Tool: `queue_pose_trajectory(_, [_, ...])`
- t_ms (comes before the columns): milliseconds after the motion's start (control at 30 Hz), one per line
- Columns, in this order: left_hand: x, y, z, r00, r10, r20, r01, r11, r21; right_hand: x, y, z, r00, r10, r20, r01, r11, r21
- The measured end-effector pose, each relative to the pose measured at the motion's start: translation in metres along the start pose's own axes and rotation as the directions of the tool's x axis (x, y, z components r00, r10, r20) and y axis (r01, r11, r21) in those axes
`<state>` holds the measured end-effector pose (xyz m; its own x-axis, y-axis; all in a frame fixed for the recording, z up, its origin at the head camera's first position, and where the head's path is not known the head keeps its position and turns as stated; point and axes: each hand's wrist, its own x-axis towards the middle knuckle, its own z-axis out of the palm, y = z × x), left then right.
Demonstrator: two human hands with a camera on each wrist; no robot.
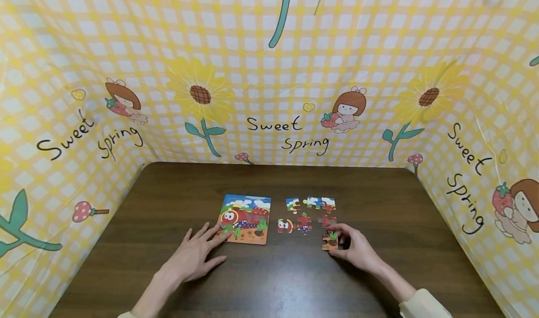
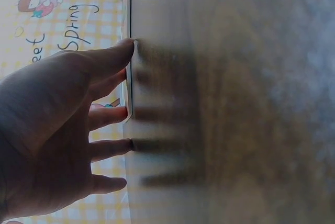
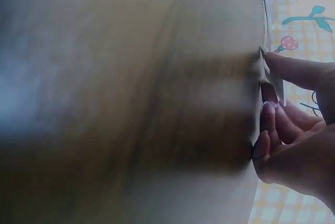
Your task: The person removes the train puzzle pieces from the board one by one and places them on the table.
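My left hand lies with fingers spread, its fingertips on the left edge of a square picture board. That board shows a red cartoon scene with sky, clouds and a sandy bottom. Over on the right, my right hand pinches a jigsaw puzzle piece between thumb and fingers. This piece has orange ground and a green plant printed on it. In the right wrist view the puzzle piece stands tilted up from the table. A red puzzle piece lies just beyond the right fingertips.
Several joined or loose pieces lie between board and right hand: a piece with eyes, a red and purple cluster, a sky piece and a top-row pair. The brown table meets a checked cloth behind.
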<state>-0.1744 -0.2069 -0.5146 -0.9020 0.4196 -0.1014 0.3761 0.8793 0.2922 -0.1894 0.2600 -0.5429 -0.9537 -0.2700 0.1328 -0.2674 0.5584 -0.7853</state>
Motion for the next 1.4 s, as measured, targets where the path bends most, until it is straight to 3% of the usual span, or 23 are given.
queue_pose_trajectory(200, [0.0, -0.001, 0.0, 1.0, 0.002, -0.001, -0.002, 1.0, 0.004, 0.005, 0.057, 0.013, 0.991, -0.119, -0.055, 0.108, 0.978, -0.176])
queue_pose_trajectory(333, [-0.001, -0.003, 0.002, 1.0, 0.007, -0.018, -0.007, 1.0, 0.009, 0.007, 0.071, 0.016, 0.994, -0.098, -0.043, 0.086, 0.97, -0.229])
queue_pose_trajectory(767, [-0.002, -0.001, 0.002, 0.999, 0.016, -0.051, -0.016, 1.0, 0.01, 0.004, 0.053, 0.012, 0.998, -0.062, -0.026, 0.055, 0.974, -0.22])
queue_pose_trajectory(1200, [-0.004, -0.006, 0.004, 0.995, 0.036, -0.098, -0.034, 0.999, 0.025, 0.013, 0.075, 0.014, 0.989, -0.129, -0.07, 0.115, 0.979, -0.167])
queue_pose_trajectory(1267, [-0.005, -0.007, 0.004, 0.994, 0.041, -0.099, -0.039, 0.999, 0.029, 0.015, 0.069, 0.011, 0.986, -0.144, -0.082, 0.131, 0.981, -0.139])
queue_pose_trajectory(1400, [-0.008, -0.009, 0.003, 0.994, 0.052, -0.094, -0.048, 0.998, 0.035, 0.016, 0.026, 0.003, 0.984, -0.159, -0.077, 0.154, 0.985, -0.073])
